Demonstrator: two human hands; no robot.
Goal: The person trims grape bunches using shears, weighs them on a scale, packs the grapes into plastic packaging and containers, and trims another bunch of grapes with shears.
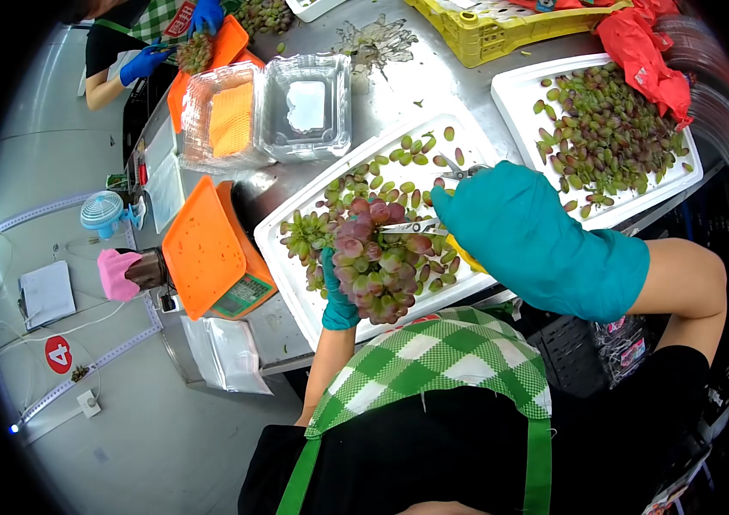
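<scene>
A bunch of reddish-green grapes (377, 266) is held up by my left hand (338, 296), whose gloved fingers are curled around its left side and partly hidden. My right hand (510, 232), in a teal glove, is closed on scissors (416, 227) with a yellow handle. Their blades reach in to the top of the bunch. Below lies a white foam tray (296, 296) with many loose grapes (411, 154) and a small green cluster (306, 236). Another metal piece (459, 169) shows beside my right glove; I cannot tell what it belongs to.
Clear plastic boxes (326, 129) stand beyond the tray. An orange scale (210, 249) and plastic bags (227, 354) sit left. At right is another white tray (587, 215) of grapes, near a yellow crate (502, 47). Across the table, a co-worker's blue gloves (143, 65) handle grapes.
</scene>
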